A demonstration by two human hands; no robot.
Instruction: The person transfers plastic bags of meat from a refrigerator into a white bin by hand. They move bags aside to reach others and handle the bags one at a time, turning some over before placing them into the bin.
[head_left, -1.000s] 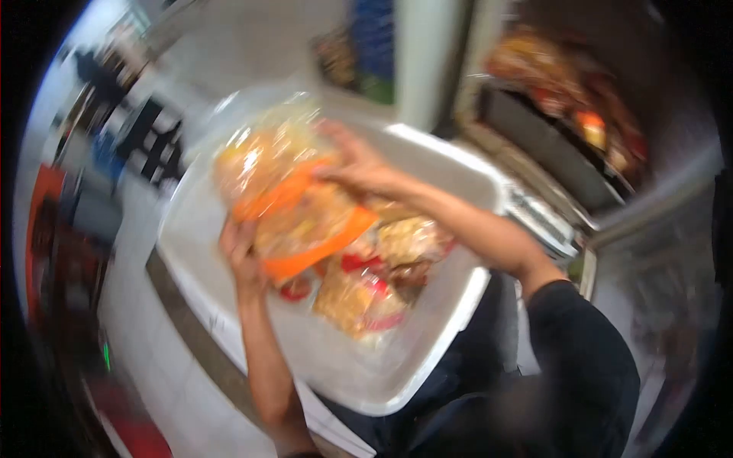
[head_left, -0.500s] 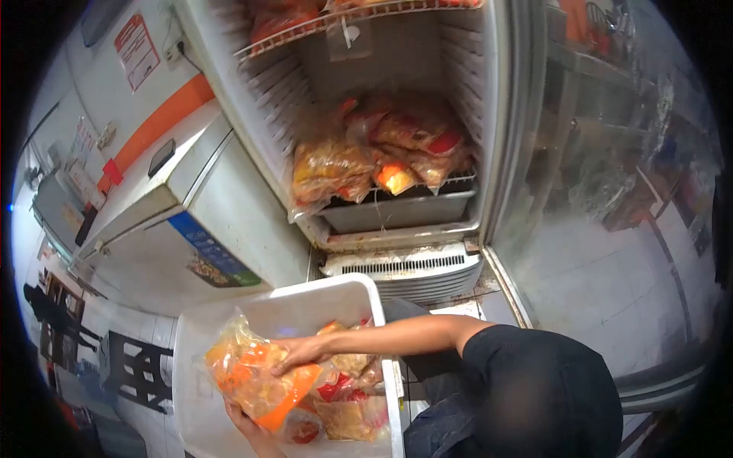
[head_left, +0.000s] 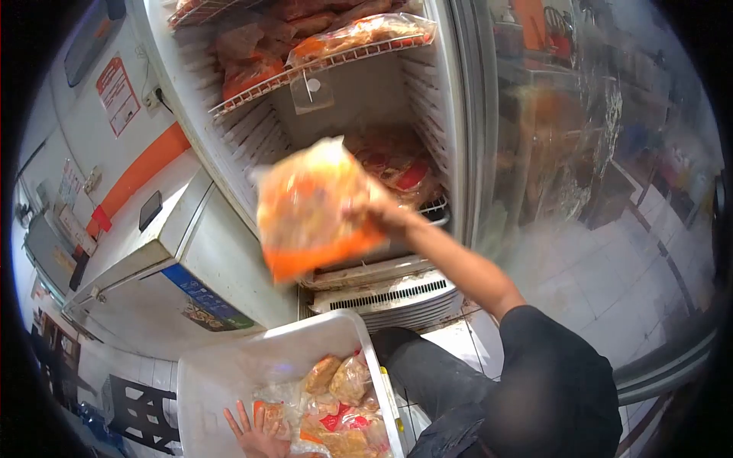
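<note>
Orange-banded clear bag, blurred, clasped by right hand, left hand fingers splayed wide

right hand: centre of frame, gripping a bag by its right edge
bag: orange and clear, blurred, held up before the open fridge
left hand: bottom left, fingers spread, flat in the tub
tub: white, lower centre, packets heaped at its right side
shelf: wire, top centre, loaded with bags
</note>
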